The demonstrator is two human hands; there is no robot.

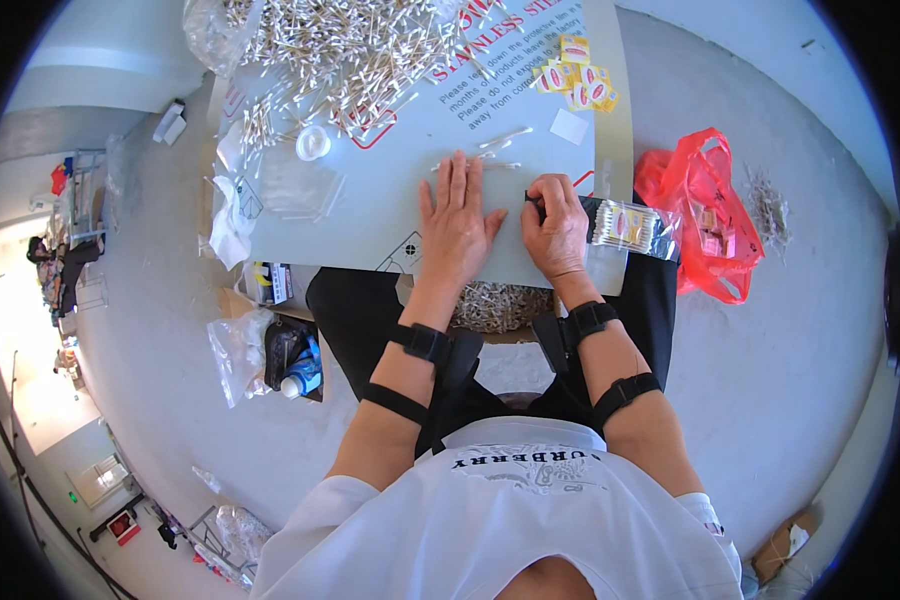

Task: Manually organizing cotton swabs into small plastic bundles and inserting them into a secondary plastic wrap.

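My left hand point(454, 225) lies flat on the grey tabletop point(370, 235), its fingers stretched out. The fingertips reach a few loose cotton swabs point(500, 143). To its right, my right hand point(556, 228) is closed with curled fingers. A small dark bit shows at its thumb side, too hidden to name. Just right of that hand, a clear packet of cotton swabs point(625, 225) with a yellow label lies at the table's right edge, partly over a dark strip. Left of my left hand are clear plastic bags point(300, 190) and a small round white container point(312, 143).
A large heap of cotton swabs point(320, 45) covers the far left of the table. Yellow labels point(580, 80) and a white card point(569, 126) lie at the far right. A red plastic bag point(715, 190) is beyond the right edge. Below the near edge sits a box of swabs point(500, 308).
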